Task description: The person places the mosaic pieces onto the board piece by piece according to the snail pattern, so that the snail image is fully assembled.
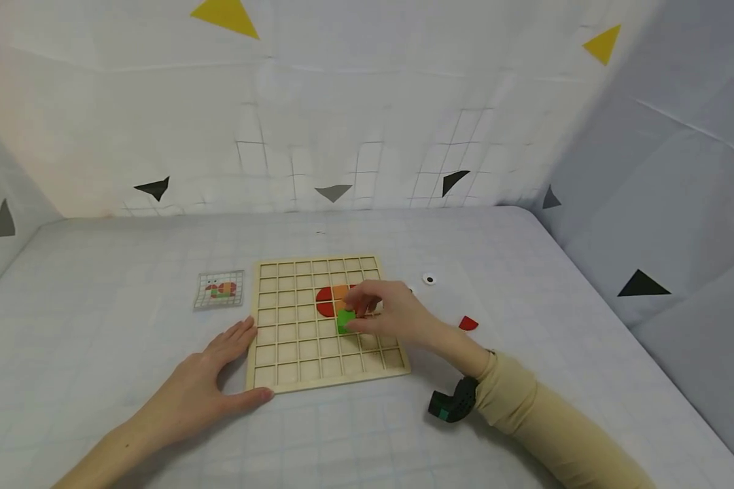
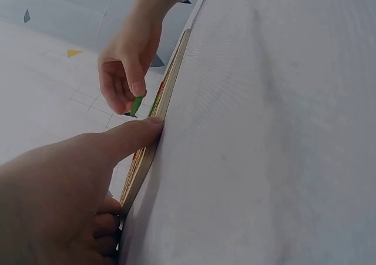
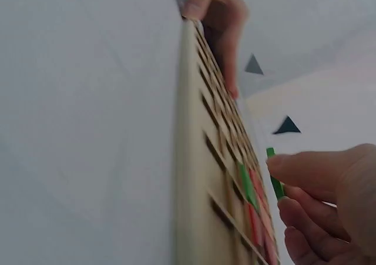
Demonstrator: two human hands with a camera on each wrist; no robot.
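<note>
Left: picture card [image 1: 220,290] on the worktop [image 1: 128,272]. Left hand [image 1: 198,384], grip spread wide, touches the left edge of the wooden grid board [image 1: 287,333]. Right hand [image 1: 394,314] pinches a green piece [image 3: 276,186] just over the board; likely placing, next move calls for squaring it to a slot. Piece looks thin, straight-edged. Far right: loose red piece [image 1: 468,323].

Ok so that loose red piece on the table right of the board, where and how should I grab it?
Likely best pinched by opposite edges, coming straight down from above: the red piece looks thin and lies flat on the table, with nothing seen touching it, so its edges probably give the surest hold.
</note>
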